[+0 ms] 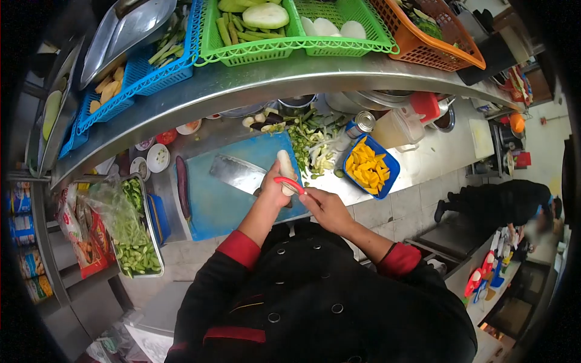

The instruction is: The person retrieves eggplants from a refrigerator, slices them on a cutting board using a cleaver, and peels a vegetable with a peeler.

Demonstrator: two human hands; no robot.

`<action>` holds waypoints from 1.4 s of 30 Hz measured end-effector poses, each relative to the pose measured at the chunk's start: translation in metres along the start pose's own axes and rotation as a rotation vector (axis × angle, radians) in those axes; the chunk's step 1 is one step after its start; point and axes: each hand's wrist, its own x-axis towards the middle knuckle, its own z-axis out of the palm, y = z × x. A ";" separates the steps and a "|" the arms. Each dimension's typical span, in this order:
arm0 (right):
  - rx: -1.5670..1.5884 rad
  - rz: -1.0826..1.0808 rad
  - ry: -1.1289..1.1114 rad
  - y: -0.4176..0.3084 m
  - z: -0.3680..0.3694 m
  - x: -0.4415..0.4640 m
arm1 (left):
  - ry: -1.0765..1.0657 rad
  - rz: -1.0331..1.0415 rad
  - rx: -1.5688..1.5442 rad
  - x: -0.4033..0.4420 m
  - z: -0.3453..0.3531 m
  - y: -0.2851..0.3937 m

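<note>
Above the cutting board, my left hand (273,189) is wrapped round a long, pale, peeled-looking vegetable (283,160), whose upper end sticks out past the fingers. My right hand (327,209) grips a red-handled peeler (290,183), its red frame lying across the vegetable. Beneath them is a blue cutting board (209,202). On the board rests a cleaver (233,174), its handle partly hidden behind my left hand. A purple eggplant (182,187) lies along the board's left edge. Green and white trimmings (308,142) are heaped at its right.
A blue basket (393,172) of yellow pieces and a can (364,123) stand right. At left is a metal tray (158,266) of cut green vegetables. A steel shelf (266,85) with green baskets (254,55) overhangs the counter. Another person (508,202) bends at far right.
</note>
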 end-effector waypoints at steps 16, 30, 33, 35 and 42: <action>0.197 0.261 0.041 0.035 0.027 0.028 | -0.133 -0.043 0.157 -0.038 -0.023 0.008; 0.004 0.042 0.043 0.068 0.032 0.055 | 0.084 0.067 0.245 -0.040 -0.014 0.001; 0.008 0.135 0.065 0.095 0.039 0.091 | -0.154 -0.080 0.273 -0.054 -0.020 0.010; 0.059 0.214 0.113 0.079 0.031 0.084 | -0.154 -0.069 0.233 -0.050 -0.024 0.015; 0.032 -0.012 -0.074 0.000 0.008 -0.004 | -0.020 -0.020 -0.013 -0.020 -0.017 0.017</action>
